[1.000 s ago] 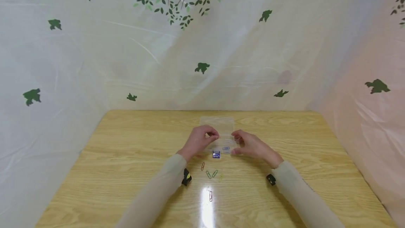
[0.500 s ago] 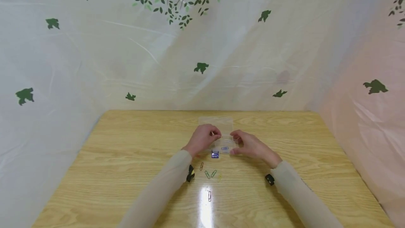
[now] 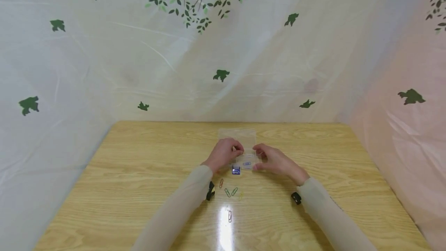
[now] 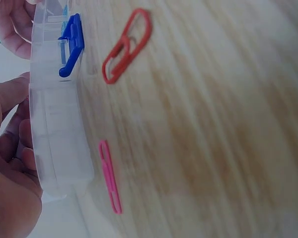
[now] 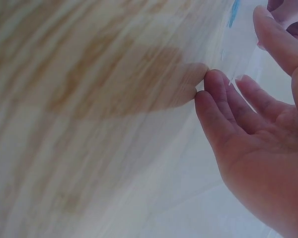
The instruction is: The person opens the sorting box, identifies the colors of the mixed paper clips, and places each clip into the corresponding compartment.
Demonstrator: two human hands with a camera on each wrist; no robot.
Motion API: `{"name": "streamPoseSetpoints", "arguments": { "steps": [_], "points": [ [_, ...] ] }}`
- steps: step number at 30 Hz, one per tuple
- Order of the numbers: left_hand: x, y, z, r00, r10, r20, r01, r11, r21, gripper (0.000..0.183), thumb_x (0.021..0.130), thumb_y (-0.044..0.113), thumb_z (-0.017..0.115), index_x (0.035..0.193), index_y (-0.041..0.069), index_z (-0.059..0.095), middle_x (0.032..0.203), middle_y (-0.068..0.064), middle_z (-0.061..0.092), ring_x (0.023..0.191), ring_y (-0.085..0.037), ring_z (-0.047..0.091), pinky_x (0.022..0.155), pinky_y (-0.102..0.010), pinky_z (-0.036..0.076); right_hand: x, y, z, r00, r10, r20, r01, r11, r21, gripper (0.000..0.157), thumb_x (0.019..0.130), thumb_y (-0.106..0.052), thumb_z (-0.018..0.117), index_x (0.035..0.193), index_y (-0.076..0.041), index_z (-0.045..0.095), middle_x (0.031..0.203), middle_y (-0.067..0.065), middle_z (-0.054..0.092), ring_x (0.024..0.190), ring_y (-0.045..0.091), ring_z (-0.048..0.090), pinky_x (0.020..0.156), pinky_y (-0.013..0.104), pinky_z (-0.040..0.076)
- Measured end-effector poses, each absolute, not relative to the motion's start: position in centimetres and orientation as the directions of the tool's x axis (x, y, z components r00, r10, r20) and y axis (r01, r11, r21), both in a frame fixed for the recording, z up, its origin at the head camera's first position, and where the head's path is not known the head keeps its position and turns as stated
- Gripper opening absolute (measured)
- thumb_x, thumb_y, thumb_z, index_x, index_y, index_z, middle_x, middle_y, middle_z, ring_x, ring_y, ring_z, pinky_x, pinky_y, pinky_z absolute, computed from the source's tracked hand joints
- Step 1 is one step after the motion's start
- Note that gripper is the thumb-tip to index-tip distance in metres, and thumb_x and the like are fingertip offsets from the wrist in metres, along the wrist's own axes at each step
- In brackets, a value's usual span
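A clear plastic box (image 3: 249, 167) with compartments and a blue latch (image 3: 236, 170) lies with its lid (image 3: 240, 134) laid back. Inside are a blue paper clip (image 3: 247, 164) and a pale one (image 3: 249, 155). Above the left part, my left hand (image 3: 223, 153) has thumb and forefinger together; a sliver of orange at their tips looks like a paper clip, mostly hidden. My right hand (image 3: 275, 160) holds the box's right end, thumb in front and fingers behind. In the right wrist view, fingertips of the right hand (image 5: 258, 124) touch down beside the box.
In front of the box on the wooden table (image 3: 156, 146) lie a red paper clip (image 3: 221, 183), two green paper clips (image 3: 231, 192), a faint yellow one (image 3: 241, 195) and a dark reddish one (image 3: 230, 216). A pink paper clip (image 4: 109, 176) lies close to the box.
My left hand has shifted slightly to the right over the box, its fingertips staying together. The right hand has kept its place at the box's end.
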State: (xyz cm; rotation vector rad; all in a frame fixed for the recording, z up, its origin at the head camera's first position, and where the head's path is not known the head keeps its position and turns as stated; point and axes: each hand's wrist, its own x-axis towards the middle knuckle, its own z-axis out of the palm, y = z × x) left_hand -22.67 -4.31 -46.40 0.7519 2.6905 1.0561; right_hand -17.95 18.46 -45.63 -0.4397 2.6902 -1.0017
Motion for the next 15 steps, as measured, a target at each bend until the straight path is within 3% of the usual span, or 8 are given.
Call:
{"name": "streamPoseSetpoints", "arguments": {
  "steps": [8,15],
  "points": [
    [-22.1,-4.7,-46.2,-0.855,0.514,0.069,0.432,0.633,0.642,0.013,0.099,0.016,0.072,0.109,0.013,0.080,0.109,-0.001,0.072,0.098,-0.016,0.064,0.085,-0.031,0.054,-17.9,18.3,-45.6,-0.926,-0.362,-0.109,-0.205,0.723,-0.659,0.068,0.089,-0.026,0.084,0.143,0.000,0.052,0.132,0.016,0.062,0.118,0.033,0.060,0.103,0.053,0.050],
    [-20.9,-5.8,-45.2,-0.842,0.518,0.149,0.473,0.579,0.664,0.025,0.101,0.018,0.071,0.125,0.012,0.073,0.130,-0.006,0.067,0.122,-0.027,0.060,0.107,-0.046,0.048,-17.7,18.3,-45.4,-0.926,-0.359,-0.115,-0.201,0.729,-0.654,0.068,0.090,-0.028,0.083,0.144,0.000,0.052,0.135,0.017,0.062,0.120,0.034,0.059,0.104,0.054,0.049]
  ]
}}
